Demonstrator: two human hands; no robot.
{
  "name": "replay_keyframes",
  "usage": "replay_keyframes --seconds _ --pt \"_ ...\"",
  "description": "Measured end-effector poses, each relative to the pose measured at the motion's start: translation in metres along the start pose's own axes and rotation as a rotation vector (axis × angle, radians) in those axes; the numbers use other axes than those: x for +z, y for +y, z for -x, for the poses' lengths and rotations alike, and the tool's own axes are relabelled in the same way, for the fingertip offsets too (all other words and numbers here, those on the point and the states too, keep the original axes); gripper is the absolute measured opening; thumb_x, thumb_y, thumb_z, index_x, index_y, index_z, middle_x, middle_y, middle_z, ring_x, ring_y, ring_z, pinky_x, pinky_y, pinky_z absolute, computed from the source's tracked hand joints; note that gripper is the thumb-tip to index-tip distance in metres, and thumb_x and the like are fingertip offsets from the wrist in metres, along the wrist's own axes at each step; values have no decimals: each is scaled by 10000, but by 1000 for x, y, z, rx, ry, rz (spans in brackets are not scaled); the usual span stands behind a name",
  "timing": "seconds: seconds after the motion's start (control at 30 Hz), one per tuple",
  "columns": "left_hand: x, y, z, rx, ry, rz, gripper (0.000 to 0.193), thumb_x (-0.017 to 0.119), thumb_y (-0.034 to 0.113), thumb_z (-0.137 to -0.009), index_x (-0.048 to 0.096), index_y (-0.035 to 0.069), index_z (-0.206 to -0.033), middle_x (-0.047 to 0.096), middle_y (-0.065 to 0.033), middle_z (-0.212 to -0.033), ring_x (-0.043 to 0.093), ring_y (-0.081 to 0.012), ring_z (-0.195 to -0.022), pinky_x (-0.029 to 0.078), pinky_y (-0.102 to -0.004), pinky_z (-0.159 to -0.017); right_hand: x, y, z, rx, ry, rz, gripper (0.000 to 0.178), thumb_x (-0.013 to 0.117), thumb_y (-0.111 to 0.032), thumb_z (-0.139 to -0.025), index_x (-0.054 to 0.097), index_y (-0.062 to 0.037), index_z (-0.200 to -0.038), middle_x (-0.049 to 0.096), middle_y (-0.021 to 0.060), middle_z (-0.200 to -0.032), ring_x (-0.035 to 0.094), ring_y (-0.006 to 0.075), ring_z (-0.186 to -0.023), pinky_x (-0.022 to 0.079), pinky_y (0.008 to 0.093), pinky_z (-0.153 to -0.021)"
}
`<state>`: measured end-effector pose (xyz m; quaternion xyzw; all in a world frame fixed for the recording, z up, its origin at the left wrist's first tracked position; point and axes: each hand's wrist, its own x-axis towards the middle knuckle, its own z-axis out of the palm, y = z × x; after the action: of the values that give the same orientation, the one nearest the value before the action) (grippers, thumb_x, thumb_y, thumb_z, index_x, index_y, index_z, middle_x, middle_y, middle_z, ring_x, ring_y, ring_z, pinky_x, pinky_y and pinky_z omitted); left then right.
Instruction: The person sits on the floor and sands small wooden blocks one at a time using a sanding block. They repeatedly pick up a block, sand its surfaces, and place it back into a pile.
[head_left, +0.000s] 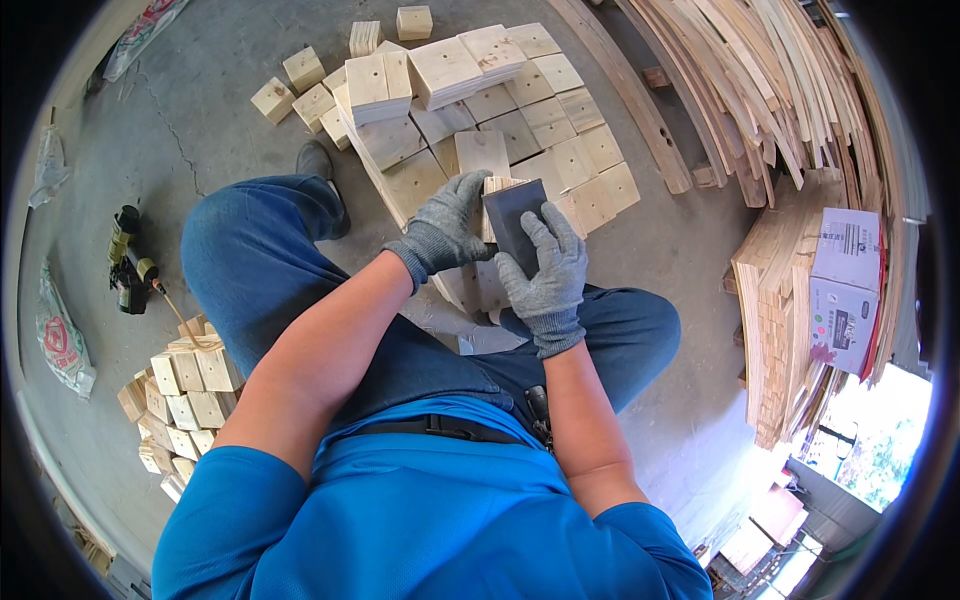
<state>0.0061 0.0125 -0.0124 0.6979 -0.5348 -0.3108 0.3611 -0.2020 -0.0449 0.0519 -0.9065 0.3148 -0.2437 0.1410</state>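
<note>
In a grey knit glove, my left hand (447,228) grips a small wooden block (503,186) by its left side. My right hand (549,275), gloved alike, is closed on a flat dark rectangular pad (517,222), which looks like a sanding block. The pad lies tilted against the wooden block and covers most of it. Just beyond both hands spreads a low stack of square wooden blocks (510,133), many with a small dark hole in the middle. Taller piles of blocks (378,86) rise at its far left.
Loose blocks (303,69) lie on the floor beyond the stack. At my left are a heap of blocks (190,395) and a yellow-green and black power tool (127,262). Long planks (735,85) and a printed carton (846,290) on stacked timber stand at the right.
</note>
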Motion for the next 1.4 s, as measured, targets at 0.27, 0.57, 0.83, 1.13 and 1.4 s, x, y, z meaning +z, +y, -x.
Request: replay_keyframes --seconds 0.27,0.57,0.83,1.13,1.4 --pt "-3 4 0 -24 -29 7 1179 993 423 -670 374 90 -1617 499 -215 -1531 513 -407 -1453 433 -458 -1244 1 2 2 9 -3 -5 730 905 -284 -786 648 -185 -1462 568 179 -1535 578 418 -1330 453 558 -1120" --pt "-2 4 0 -16 -21 20 1170 995 407 -670 379 90 -1612 507 -215 -1517 519 -408 -1444 438 -459 -1239 1 3 2 8 -3 -15 732 903 -280 -791 645 -187 -1469 563 177 -1543 573 416 -1341 443 559 -1134" --pt "-1 3 0 -15 -8 22 1165 995 404 -667 386 88 -1609 518 -217 -1510 525 -410 -1439 445 -461 -1230 1 3 2 3 3 -9 728 905 -280 -787 650 -180 -1461 566 178 -1540 578 411 -1342 445 555 -1131" --pt "-1 3 0 7 7 27 1150 993 409 -672 397 90 -1602 519 -220 -1517 524 -410 -1441 444 -459 -1231 1 2 2 9 7 -20 740 907 -278 -782 644 -181 -1467 572 184 -1534 582 413 -1340 449 552 -1126" --pt "-3 4 0 -10 -12 29 1157 993 405 -672 389 95 -1608 507 -219 -1532 515 -413 -1452 436 -460 -1242 1 2 2 7 7 -19 731 907 -280 -783 651 -178 -1461 573 185 -1532 581 417 -1341 450 551 -1130"
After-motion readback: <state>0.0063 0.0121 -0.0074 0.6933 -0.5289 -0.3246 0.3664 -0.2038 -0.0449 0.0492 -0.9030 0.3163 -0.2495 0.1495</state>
